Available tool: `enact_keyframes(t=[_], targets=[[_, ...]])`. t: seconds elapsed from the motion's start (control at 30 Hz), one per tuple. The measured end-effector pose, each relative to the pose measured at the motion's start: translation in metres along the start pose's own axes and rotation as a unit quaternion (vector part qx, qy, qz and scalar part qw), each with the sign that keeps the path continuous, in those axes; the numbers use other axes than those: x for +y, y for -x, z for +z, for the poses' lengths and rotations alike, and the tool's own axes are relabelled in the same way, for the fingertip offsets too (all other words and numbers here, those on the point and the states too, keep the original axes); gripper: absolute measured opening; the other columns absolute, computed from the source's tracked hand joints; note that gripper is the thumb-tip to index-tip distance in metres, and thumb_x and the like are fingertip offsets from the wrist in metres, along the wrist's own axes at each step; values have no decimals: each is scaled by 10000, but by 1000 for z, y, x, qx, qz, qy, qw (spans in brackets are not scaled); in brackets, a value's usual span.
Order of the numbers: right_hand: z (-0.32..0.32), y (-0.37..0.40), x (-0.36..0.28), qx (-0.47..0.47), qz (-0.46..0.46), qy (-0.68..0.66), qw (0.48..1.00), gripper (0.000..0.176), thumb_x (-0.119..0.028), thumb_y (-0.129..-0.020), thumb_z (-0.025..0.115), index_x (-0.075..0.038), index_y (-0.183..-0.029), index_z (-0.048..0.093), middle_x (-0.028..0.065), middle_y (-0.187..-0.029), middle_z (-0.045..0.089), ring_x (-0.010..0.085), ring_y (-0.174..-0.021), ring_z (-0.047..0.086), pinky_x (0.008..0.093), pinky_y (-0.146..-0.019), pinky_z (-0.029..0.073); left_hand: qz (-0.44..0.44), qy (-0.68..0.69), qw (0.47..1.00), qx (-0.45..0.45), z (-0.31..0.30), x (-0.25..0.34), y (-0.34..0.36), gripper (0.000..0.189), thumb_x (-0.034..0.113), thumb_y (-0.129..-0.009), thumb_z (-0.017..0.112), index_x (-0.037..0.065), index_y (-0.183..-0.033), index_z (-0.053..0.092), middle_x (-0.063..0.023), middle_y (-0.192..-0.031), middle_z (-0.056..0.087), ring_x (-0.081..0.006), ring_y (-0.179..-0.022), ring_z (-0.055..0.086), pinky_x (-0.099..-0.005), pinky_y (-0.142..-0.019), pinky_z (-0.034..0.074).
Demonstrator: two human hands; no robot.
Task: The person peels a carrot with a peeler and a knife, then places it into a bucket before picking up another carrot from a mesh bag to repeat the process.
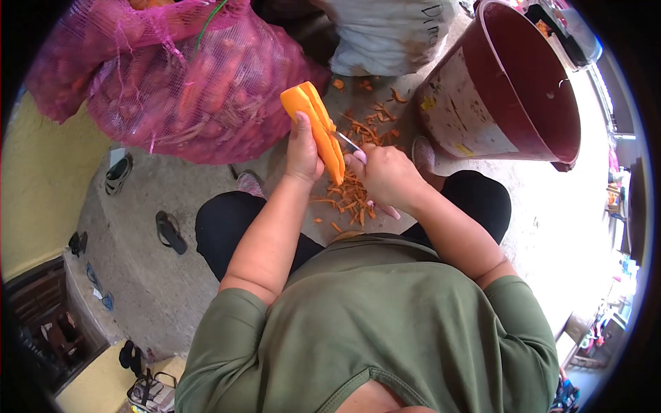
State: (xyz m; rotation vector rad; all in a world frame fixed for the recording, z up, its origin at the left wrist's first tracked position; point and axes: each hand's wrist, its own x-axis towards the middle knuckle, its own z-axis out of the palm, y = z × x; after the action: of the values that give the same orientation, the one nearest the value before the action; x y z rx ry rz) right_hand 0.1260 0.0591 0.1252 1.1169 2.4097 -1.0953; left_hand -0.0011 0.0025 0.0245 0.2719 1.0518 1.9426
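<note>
My left hand (305,151) is wrapped round a large peeled orange root vegetable (313,117), which is tilted, its broad end up and to the left. A knife (348,142) with a short metal blade is gripped in my right hand (385,172). The blade's tip is at the vegetable's right side; whether it touches cannot be made out. Below both hands, orange peelings (354,199) lie scattered on the floor.
A pink mesh sack (200,96) full of roots stands at the upper left. Behind the peelings is a white sack (389,34). At the upper right stands a dark red bucket (468,103). Sandals (170,233) lie on the concrete floor (144,275) at the left.
</note>
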Motion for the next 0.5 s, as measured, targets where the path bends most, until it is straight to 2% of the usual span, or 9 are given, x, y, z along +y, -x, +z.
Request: enact_keyframes(t=[0.03,0.13,0.27,0.37,0.5], targets=[[-1,2,-1,14,13,-17,1000,358,-317,-841,401,9,-761,528,171,-594,558,333,-653,558,394,-656,424,8,-2,1000,5,1,0,1,594,590,-730,435,75,-1024,414,-54,-846,488,-154,-768,487,-280,-662,430],[-4,-7,2,30,-42,-18,999,429,-365,-846,359,29,-820,529,183,-628,569,322,-699,572,386,-690,436,13,1,1000,-21,10,4,7,565,540,-743,472,81,-1064,397,-45,-893,480,-144,-811,476,-270,-691,423],[-4,-16,-2,-10,-27,-37,999,434,-365,-843,365,38,-822,526,200,-656,572,322,-721,573,393,-692,437,-4,10,998,-54,4,0,6,541,482,-761,497,95,-1115,364,-37,-950,455,-136,-853,459,-275,-724,415],[15,-16,-2,33,-11,-41,999,432,-363,-842,361,36,-839,525,217,-708,572,325,-738,572,400,-687,442,61,-40,997,-26,7,-4,6,533,462,-771,499,107,-1135,342,-34,-973,441,-134,-870,454,-281,-730,415],[40,-16,12,33,23,-11,999,423,-355,-842,357,37,-869,514,227,-775,565,343,-762,564,412,-684,444,92,-72,993,-3,11,-5,11,502,418,-799,494,111,-1153,315,-34,-1001,433,-134,-884,446,-284,-754,402]])
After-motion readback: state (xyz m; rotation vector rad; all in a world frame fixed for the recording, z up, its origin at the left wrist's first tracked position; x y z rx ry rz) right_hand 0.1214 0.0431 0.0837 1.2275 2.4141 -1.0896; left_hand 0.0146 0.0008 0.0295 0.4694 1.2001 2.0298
